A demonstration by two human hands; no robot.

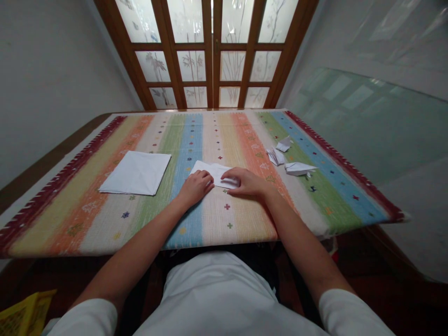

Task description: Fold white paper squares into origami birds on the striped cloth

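A folded sheet of white paper (214,171) lies in front of me on the striped tablecloth, its long side running left to right. My left hand (196,187) is closed at its near left edge, fingers bent and pressed to the paper. At the right end my right hand (248,182) curves around the paper, fingers on top and thumb by the near edge. Both hands cover part of the sheet, so its exact folds are hidden. Left of them rests a stack of white square paper (136,172), its top sheet faintly creased.
Several small folded paper figures (300,168) sit to the right on the striped tablecloth (217,219). Beyond the table's far edge stand wooden doors with frosted panes (191,65). A glass panel (367,121) leans at the right wall. A yellow basket (28,312) is at lower left.
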